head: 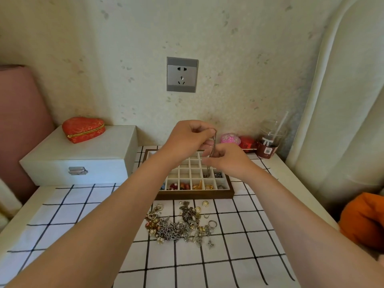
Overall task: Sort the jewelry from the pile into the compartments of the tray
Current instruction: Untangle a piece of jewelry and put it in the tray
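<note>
Chain [214, 146], dark metal, hangs with long axis vertical, 12 to 6 o'clock, above the tray [193, 195]. Top end pinched in the fingers of the left hand [187, 140]; lower down the fingers of the right hand [228, 161] close around it. Bottom end reaches a compartment in the second row from the front, toward the tray's 3 o'clock side; whether it touches the lining cannot be told.

Tray: wooden rim, pale grid of compartments. Front row holds red, orange and gold pieces; the left forearm hides the 9 o'clock part. Far rows partly hidden by both hands.

Pile [180, 223] of tangled chains, rings and charms lies at 6 o'clock of the tray, just beside its front rim, on checked cloth [62, 215] covering the counter. Single items hard to separate.

White box [83, 156] at 9 o'clock, with a red heart case [84, 129] on its lid. Plastic cup [270, 142] at 2 o'clock by the wall. Bare cloth at 6 o'clock of the pile.
</note>
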Demonstrator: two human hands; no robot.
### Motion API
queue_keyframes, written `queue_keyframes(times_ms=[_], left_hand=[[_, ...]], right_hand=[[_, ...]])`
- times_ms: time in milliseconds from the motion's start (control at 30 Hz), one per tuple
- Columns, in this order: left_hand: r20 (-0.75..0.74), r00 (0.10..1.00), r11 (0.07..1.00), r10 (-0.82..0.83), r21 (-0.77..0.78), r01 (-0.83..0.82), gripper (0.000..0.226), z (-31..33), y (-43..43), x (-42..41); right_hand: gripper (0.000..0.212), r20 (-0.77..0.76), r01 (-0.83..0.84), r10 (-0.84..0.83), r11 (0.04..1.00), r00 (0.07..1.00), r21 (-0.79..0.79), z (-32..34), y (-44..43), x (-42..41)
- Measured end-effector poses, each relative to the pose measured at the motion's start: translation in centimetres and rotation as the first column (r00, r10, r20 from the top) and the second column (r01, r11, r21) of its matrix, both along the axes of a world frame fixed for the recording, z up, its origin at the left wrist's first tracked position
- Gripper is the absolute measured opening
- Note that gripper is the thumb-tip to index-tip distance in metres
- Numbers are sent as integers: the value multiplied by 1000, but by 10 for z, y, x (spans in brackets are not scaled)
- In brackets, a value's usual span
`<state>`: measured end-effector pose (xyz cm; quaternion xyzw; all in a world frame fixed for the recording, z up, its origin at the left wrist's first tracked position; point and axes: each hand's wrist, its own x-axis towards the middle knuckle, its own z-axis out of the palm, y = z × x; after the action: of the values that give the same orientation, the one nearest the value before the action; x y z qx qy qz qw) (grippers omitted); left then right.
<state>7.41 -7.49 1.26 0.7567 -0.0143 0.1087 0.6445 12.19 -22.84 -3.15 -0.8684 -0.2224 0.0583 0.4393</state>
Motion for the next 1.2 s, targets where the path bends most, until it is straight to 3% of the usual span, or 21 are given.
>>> queue_keyframes(times_ms=[100, 233, 333, 467, 600, 800, 967, 1100, 1200], left_hand=[[20, 999, 997, 27, 75, -28, 11, -6, 3, 2], [52, 995, 921, 82, 378, -96, 9, -23, 13, 7], [41, 995, 867, 86, 488, -95, 10, -36, 17, 10], [3, 996, 857, 86, 509, -75, 6, -51, 12, 17], [-13, 1000, 856, 20, 517, -10, 5, -61, 3, 19], [-90, 996, 739, 11, 672, 53, 9, -77, 13, 17], [-29, 999, 611, -30, 790, 42, 22, -77, 26, 9], [-137, 987, 583, -80, 797, 158, 29, -72, 27, -4], [-147, 984, 524, -96, 834, 176, 35, -72, 23, -8]], right_hand=[[12, 74, 57, -53, 997, 996, -44, -6, 1, 3], [10, 100, 74, -61, 988, 993, -132, -14, -1, 1], [10, 82, 62, -50, 985, 995, -163, -16, -2, 1], [17, 3, 39, -40, 982, 999, -185, -16, -7, 5], [19, 31, 71, -67, 979, 997, -190, -19, -14, 10], [24, 50, 61, -49, 961, 998, -270, -20, -13, 6], [29, 148, 28, 41, 899, 988, -437, -17, -13, -3], [34, 214, -26, 193, 797, 958, -603, -16, -15, -10], [35, 226, -8, 177, 803, 958, -596, -18, -16, -11]])
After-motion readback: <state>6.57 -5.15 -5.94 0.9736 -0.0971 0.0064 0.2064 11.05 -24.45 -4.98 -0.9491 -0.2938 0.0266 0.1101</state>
